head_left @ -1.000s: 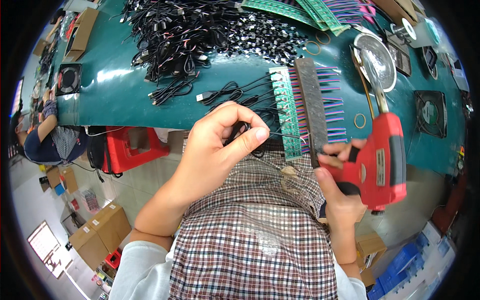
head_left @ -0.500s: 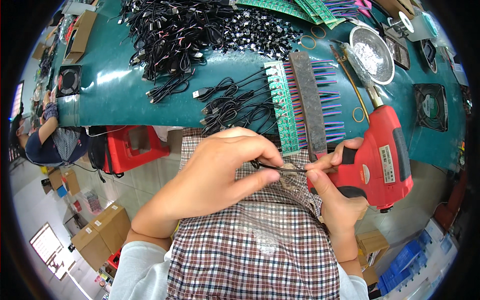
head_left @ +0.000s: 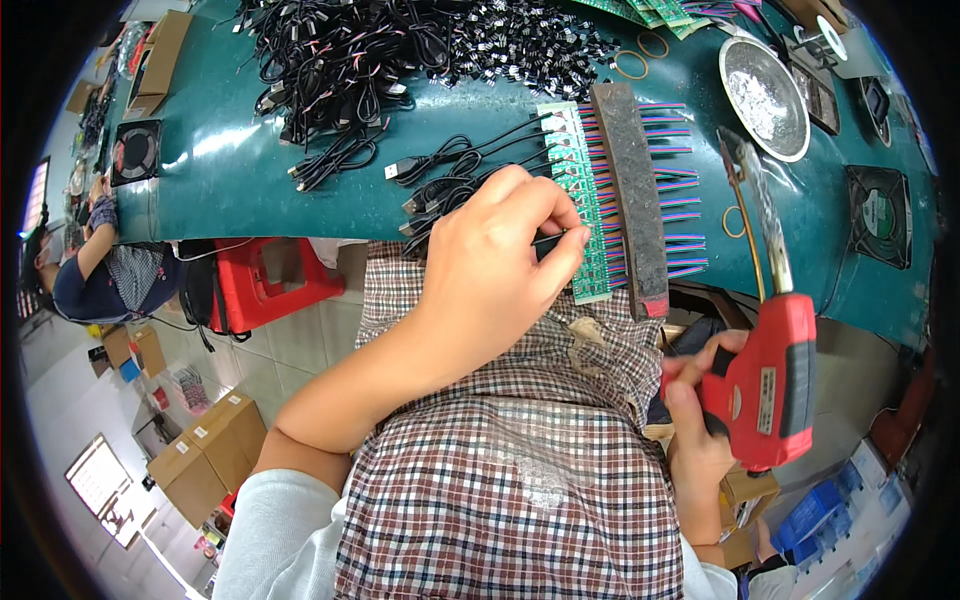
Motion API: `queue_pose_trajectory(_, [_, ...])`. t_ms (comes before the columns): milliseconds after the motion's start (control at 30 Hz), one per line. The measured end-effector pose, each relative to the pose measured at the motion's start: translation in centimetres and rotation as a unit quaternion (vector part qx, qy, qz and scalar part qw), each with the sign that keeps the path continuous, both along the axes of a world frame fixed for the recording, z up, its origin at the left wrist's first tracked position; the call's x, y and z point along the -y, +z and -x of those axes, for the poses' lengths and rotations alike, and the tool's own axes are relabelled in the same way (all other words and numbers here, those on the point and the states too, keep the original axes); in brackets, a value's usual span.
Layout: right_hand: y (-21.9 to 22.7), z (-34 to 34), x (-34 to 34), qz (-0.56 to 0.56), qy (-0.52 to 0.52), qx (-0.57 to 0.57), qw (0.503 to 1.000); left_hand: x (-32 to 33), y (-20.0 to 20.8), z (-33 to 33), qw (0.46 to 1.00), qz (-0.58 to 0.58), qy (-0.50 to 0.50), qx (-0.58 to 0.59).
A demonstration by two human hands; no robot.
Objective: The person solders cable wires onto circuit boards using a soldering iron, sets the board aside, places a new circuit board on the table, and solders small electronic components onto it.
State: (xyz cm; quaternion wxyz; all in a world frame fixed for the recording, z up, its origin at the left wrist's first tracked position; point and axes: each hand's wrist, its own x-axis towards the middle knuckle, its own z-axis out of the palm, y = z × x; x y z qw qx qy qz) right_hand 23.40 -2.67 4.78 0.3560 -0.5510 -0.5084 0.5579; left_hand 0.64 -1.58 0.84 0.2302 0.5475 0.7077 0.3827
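Note:
My left hand (head_left: 505, 265) is closed over the left edge of a green circuit board strip (head_left: 592, 262), pinching a black cable (head_left: 546, 245) between thumb and fingers. The cable's tip is hidden by the fingers. Several black USB cables (head_left: 475, 158) run to the board's upper part. A dark, heavy-looking bar (head_left: 637, 205) lies across coloured wires on the board's right. Off the table's front edge, my right hand (head_left: 702, 425) grips a red soldering gun (head_left: 768, 392). Its metal tip points up, beside a thin brass-coloured tube (head_left: 748, 225).
At the back lie a heap of black cables (head_left: 340, 60) and a pile of small black connectors (head_left: 520, 50). A metal bowl (head_left: 797, 110) with silvery bits stands at right, near a black fan (head_left: 880, 215). Another person (head_left: 105, 260) sits at far left.
My left hand has carried the cable up and right to the board. My right hand has let go of the cable and moved down and right with the soldering gun.

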Motion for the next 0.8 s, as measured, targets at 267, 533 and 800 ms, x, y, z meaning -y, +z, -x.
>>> queue_pose_trajectory(267, [-2.0, -6.9, 3.0, -0.045, 0.181, 0.144, 0.972, -0.2, -1.8, -0.6, 0.997, -0.014, 0.016, -0.073])
queue_pose_trajectory(533, [-3.2, -5.3, 2.2, -0.077, 0.148, 0.173, 0.971, -0.1, -2.7, -1.0, 0.992, -0.046, 0.026, -0.115])
queue_pose_trajectory(800, [-3.8, -4.8, 2.0, -0.105, 0.16, 0.167, 0.967, -0.2, -3.1, -1.2, 0.988, -0.069, 0.028, -0.137])
